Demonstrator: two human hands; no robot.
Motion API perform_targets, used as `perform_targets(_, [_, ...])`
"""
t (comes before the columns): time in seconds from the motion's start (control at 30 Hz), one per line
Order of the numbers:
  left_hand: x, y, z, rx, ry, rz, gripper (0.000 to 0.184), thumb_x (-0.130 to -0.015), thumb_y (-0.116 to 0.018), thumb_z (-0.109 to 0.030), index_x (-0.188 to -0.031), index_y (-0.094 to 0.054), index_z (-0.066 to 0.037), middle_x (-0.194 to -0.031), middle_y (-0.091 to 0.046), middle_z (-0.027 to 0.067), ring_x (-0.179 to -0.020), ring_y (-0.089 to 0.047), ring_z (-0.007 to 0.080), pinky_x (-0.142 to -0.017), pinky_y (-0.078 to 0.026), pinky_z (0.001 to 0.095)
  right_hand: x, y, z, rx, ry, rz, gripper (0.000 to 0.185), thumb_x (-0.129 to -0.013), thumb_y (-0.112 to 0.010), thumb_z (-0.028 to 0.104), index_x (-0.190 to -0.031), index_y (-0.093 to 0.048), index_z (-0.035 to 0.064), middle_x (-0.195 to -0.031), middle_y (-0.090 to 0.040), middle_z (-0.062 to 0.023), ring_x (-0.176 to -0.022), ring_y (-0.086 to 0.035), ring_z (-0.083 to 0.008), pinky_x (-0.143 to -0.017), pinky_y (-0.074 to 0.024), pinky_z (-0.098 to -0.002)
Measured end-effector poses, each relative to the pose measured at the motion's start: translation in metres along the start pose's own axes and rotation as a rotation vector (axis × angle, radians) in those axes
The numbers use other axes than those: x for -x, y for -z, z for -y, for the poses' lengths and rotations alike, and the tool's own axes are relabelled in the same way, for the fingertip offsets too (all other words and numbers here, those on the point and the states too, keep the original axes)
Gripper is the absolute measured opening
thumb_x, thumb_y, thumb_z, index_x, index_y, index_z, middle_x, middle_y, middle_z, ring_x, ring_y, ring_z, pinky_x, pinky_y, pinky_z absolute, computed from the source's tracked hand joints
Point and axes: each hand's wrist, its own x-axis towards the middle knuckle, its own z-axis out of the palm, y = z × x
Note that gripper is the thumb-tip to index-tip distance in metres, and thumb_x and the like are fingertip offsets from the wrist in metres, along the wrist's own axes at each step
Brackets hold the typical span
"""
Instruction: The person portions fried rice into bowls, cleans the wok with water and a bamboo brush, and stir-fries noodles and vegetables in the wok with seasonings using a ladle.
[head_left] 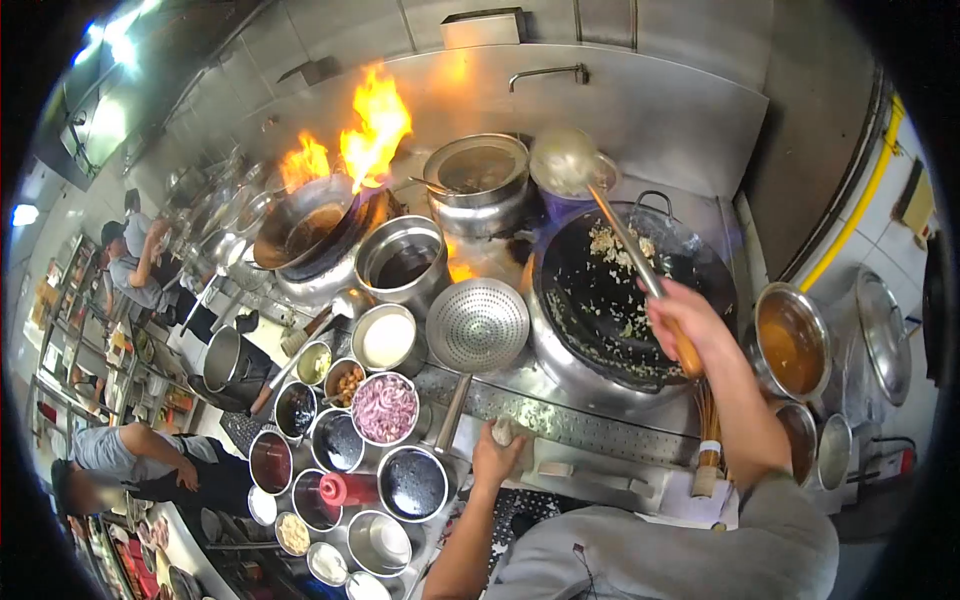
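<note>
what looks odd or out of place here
The flames behind the left-hand wok stand out: they rise high above its rim instead of staying beneath, though that may be ordinary on this stove.

A steel range [620, 428] spreads out in front of both hands, its perforated strip running rightward from near the left hand [495, 460]. A black wok [640, 345] sits on it, just beneath and beyond the right hand [685, 325]. Beyond the left hand rests a round strainer [478, 325], its handle slanting back toward that hand; farther off, to the strainer's left, stands a steel pot [403, 265] of dark liquid.
</note>
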Motion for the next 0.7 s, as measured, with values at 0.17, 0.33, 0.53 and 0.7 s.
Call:
perform_targets(0.17, [0.017,-0.014,-0.004,0.009,-0.042,-0.173,0.083,-0.076,-0.084,-0.037,-0.137,-0.046,0.004,-0.123,-0.059,0.0314,-0.116,-0.057,0.0456,-0.099,-0.046,0.0476,-0.201,-0.024,0.024,0.487,0.153,-0.03,0.03,-0.089,-0.057,0.009,-0.117,-0.052,0.0017,-0.076,-0.057,-0.004,-0.047,-0.054,-0.0135,-0.039,-0.0429,-0.0327])
perform_targets(0.33, [0.082,0.021,-0.046,-0.169,-0.113,-0.344,0.074,-0.079,-0.082,-0.03,-0.134,-0.048,0.006,-0.129,-0.053,0.0283,-0.121,-0.05,0.0447,-0.104,-0.041,0.0487,-0.334,-0.056,0.008,0.974,0.225,-0.173,0.025,-0.084,-0.056,0.009,-0.102,-0.058,-0.0085,-0.068,-0.056,-0.0067,-0.048,-0.057,-0.0204,-0.043,-0.045,-0.0385])
perform_targets(0.53, [0.226,0.01,0.051,-0.137,0.079,0.043,0.053,-0.079,-0.08,-0.02,-0.122,-0.059,0.001,-0.114,-0.061,0.0235,-0.107,-0.058,0.0424,-0.094,-0.048,0.0463,-0.335,-0.047,0.041,-0.338,-0.208,0.257,0.014,-0.088,-0.056,0.006,-0.075,-0.051,0.0058,-0.064,-0.054,-0.0032,-0.051,-0.056,-0.0127,-0.043,-0.0445,-0.0236])
perform_targets(0.7, [0.236,0.06,0.025,-0.093,-0.054,0.14,0.048,-0.081,-0.08,-0.02,-0.12,-0.061,-0.001,-0.115,-0.062,0.0215,-0.106,-0.06,0.0412,-0.093,-0.049,0.0453,-0.289,-0.033,0.061,-0.984,-0.309,0.496,0.012,-0.092,-0.054,0.005,-0.083,-0.046,0.0048,-0.071,-0.051,-0.0009,-0.055,-0.054,-0.0095,-0.045,-0.0459,-0.0223])
